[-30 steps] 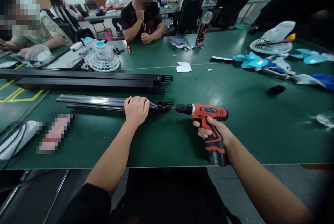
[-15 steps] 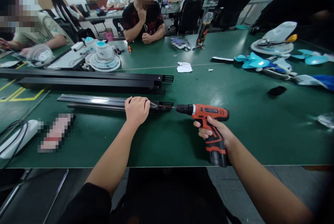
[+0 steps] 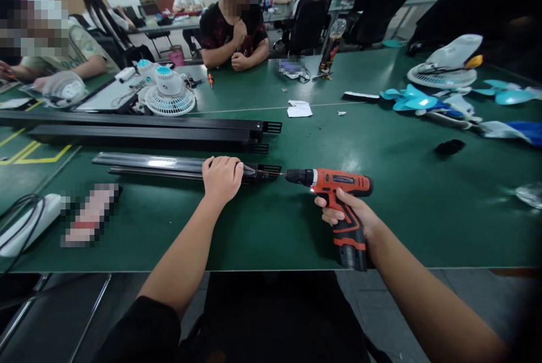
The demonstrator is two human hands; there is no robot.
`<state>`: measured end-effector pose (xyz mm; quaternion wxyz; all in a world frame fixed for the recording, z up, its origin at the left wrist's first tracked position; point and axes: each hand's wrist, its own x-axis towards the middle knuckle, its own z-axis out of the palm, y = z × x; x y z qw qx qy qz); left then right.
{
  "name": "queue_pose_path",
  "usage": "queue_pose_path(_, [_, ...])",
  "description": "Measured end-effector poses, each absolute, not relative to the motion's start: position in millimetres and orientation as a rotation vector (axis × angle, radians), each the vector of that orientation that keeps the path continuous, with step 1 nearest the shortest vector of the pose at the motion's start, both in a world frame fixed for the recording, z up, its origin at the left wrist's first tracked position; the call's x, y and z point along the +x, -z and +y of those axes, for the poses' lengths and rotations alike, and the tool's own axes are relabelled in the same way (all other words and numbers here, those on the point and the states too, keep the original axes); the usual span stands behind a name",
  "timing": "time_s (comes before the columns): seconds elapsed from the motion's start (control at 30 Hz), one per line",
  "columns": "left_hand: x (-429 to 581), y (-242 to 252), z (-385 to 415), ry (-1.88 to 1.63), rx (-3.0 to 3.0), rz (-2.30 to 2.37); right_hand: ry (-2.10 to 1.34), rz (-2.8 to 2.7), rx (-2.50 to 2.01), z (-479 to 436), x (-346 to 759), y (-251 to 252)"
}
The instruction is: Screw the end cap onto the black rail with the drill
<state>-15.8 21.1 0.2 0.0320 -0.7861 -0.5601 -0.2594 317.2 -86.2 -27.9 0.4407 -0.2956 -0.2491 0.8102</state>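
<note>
My right hand (image 3: 345, 210) is wrapped round the grip of an orange and black cordless drill (image 3: 342, 181), index finger at the trigger. A small light glows at the drill's front. Its chuck points left, and the thin bit reaches the slotted end piece (image 3: 269, 171) of a black metal profile (image 3: 169, 164). My left hand (image 3: 223, 179) lies over that profile near the same end, fingers curled around it and pressing it to the green table. How deep the bit sits in the end piece is too small to tell.
Longer black profiles (image 3: 144, 135) lie just behind. Fan parts (image 3: 170, 97) stand at the back left, and blue fan blades (image 3: 409, 97) lie at the right. A phone (image 3: 92, 215) and a white device with a cable (image 3: 31, 224) rest at the left. A person (image 3: 232, 30) sits opposite.
The small light at the drill's front has come on. Both my hands and the profile have stayed in place. The person opposite has shifted a raised hand slightly.
</note>
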Motion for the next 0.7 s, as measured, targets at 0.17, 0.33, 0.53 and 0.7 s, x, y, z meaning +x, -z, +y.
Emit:
queue_pose_path(0.17, [-16.2, 0.6, 21.8, 0.804, -2.429, -1.74, -2.008, -0.607, -0.732, -85.0, 317.0, 29.4])
queue_pose_path(0.33, [-15.7, 0.2, 21.4, 0.795, -2.42, -1.728, -2.01, -0.605, -0.725, -84.3, 316.5, 27.3])
queue_pose_path(0.53, [-15.9, 0.4, 21.6, 0.782, -2.408, -1.726, -1.994, -0.611, -0.755, -85.1, 314.9, 22.3])
queue_pose_path(0.7, [-15.7, -0.4, 21.7, 0.776, -2.422, -1.736, -1.991, -0.633, -0.79, -84.9, 315.1, 20.1])
